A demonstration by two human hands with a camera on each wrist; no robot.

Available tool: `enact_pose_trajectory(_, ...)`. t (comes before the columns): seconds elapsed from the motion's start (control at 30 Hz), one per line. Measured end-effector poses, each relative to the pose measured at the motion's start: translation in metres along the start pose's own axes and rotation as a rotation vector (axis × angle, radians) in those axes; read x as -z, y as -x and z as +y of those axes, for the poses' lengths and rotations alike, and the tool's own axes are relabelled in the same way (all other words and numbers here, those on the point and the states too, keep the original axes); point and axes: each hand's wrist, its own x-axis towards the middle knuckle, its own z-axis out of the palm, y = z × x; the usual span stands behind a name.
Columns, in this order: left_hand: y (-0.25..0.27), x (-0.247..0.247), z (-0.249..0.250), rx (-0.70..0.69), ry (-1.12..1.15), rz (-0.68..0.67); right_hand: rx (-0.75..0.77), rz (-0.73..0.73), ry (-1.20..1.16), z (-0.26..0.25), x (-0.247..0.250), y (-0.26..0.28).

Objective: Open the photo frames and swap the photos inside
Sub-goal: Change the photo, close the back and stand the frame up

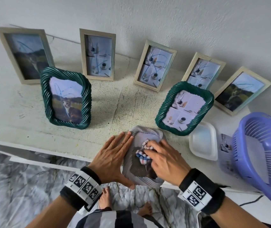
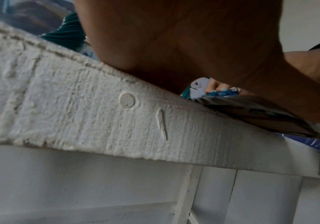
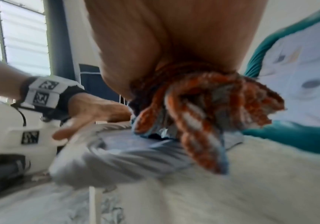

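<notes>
A pale grey twisted-rim photo frame [image 1: 149,131] lies flat at the table's front edge, face up, with a cat photo [image 1: 139,170] in it. My left hand [image 1: 113,155] lies flat on the frame's left side, fingers straight, thumb at the near corner. My right hand [image 1: 164,158] grips a bunched checked cloth [image 1: 143,156] and presses it onto the glass. In the right wrist view the cloth [image 3: 203,109] hangs from my fingers over the frame [image 3: 101,163]. Two green twisted frames [image 1: 87,96] [image 1: 164,112] stand behind, left and right.
Several pale wooden frames [image 1: 96,53] lean on the wall at the back. A white tray [image 1: 203,142], a loose photo [image 1: 225,143] and a purple slotted basket [image 1: 263,158] sit to the right. The flat frame overhangs the table's front edge [image 2: 117,121].
</notes>
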Motion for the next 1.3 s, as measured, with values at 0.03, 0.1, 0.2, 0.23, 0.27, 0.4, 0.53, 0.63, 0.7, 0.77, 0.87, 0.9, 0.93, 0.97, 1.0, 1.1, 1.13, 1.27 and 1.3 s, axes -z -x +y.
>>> enact_pose_trajectory(0.03,0.0,0.0,0.0,0.0,-0.001,0.001,-0.028,-0.014,0.068,0.007,-0.001,-0.003)
enact_pose_trajectory(0.1,0.0,0.001,0.0,-0.001,-0.006,0.005,-0.119,0.026,0.118,0.012,0.003,-0.016)
enact_pose_trajectory(0.2,0.001,0.002,0.001,0.004,-0.002,0.01,-0.129,0.095,0.057,-0.006,0.006,-0.033)
enact_pose_trajectory(0.23,0.001,0.002,0.001,0.006,0.005,0.008,-0.089,0.094,0.032,-0.013,0.003,-0.032)
enact_pose_trajectory(0.27,0.001,0.002,0.001,0.005,0.013,0.006,-0.043,0.079,0.001,-0.018,-0.001,-0.027)
enact_pose_trajectory(0.4,0.0,0.002,0.002,0.004,0.028,0.014,0.039,0.046,-0.073,-0.016,-0.006,0.016)
enact_pose_trajectory(0.53,0.0,0.003,0.001,0.002,0.006,0.016,-0.118,0.103,-0.014,0.003,0.004,0.004)
enact_pose_trajectory(0.63,0.001,0.003,0.002,-0.004,-0.01,0.006,-0.195,0.122,0.027,0.003,0.005,-0.014)
enact_pose_trajectory(0.7,0.001,0.003,0.001,-0.004,-0.005,0.009,-0.154,0.139,0.024,-0.006,0.002,-0.009)
enact_pose_trajectory(0.77,0.001,0.001,0.001,-0.01,-0.003,0.007,-0.065,0.138,-0.011,-0.016,-0.004,0.009)
enact_pose_trajectory(0.87,0.001,0.0,0.0,-0.006,-0.011,0.007,0.027,0.106,-0.023,-0.018,-0.011,0.039)
enact_pose_trajectory(0.9,0.001,0.0,0.0,-0.001,-0.016,0.006,0.016,0.103,-0.012,-0.013,-0.01,0.041)
enact_pose_trajectory(0.93,0.001,0.001,0.0,0.002,-0.019,0.009,-0.022,0.101,-0.004,-0.007,-0.009,0.04)
enact_pose_trajectory(0.97,0.001,0.001,0.0,0.003,-0.022,0.011,-0.076,0.101,0.006,-0.001,-0.006,0.034)
enact_pose_trajectory(1.0,0.001,0.002,0.0,0.002,-0.029,0.012,-0.136,0.108,0.025,0.003,-0.002,0.026)
enact_pose_trajectory(1.1,0.001,0.005,0.002,0.0,-0.047,0.014,-0.249,0.143,0.072,0.0,0.001,0.003)
enact_pose_trajectory(1.13,0.001,0.005,0.002,0.001,-0.054,0.012,-0.243,0.16,0.064,-0.007,-0.002,0.002)
enact_pose_trajectory(1.27,0.0,0.003,0.001,0.002,-0.066,0.003,0.009,0.143,-0.019,-0.032,-0.016,0.033)
enact_pose_trajectory(1.3,0.0,0.003,0.001,0.002,-0.068,0.006,0.042,0.133,-0.013,-0.03,-0.016,0.041)
